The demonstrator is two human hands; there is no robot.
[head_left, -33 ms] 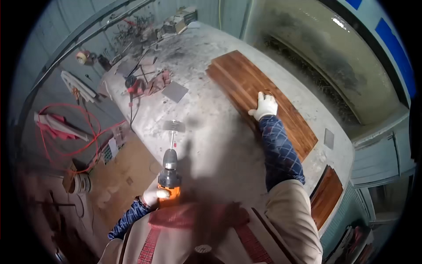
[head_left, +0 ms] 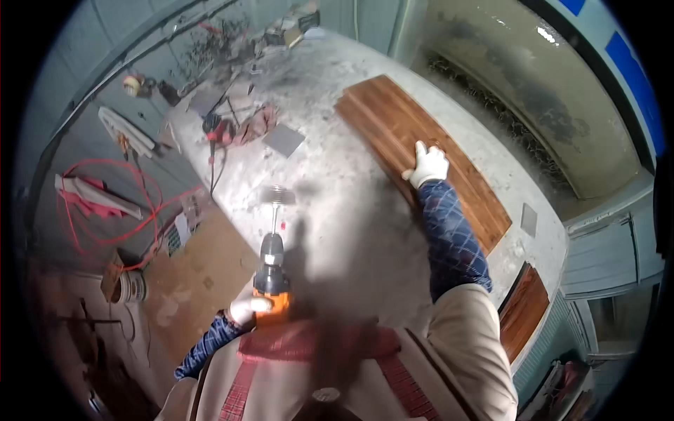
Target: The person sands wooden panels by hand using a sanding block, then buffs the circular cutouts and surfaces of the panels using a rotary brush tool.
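Note:
My left hand (head_left: 243,309), in a white glove, grips an orange and black power drill (head_left: 271,278) held close to my chest. The drill's long shaft points away from me, and a blurred round attachment (head_left: 278,194) at its tip hangs over the dusty grey workbench (head_left: 337,210). My right hand (head_left: 427,165), also gloved, lies flat on the near edge of a long brown wooden plank (head_left: 400,119). The plank runs diagonally across the right side of the bench.
A red power tool (head_left: 217,129), a reddish rag (head_left: 257,122) and a grey square tile (head_left: 283,139) lie at the bench's far left. A second brown plank (head_left: 524,309) sits by the lower right bench end. A red cable (head_left: 116,210), cardboard (head_left: 203,274) and a tub (head_left: 130,286) are on the floor.

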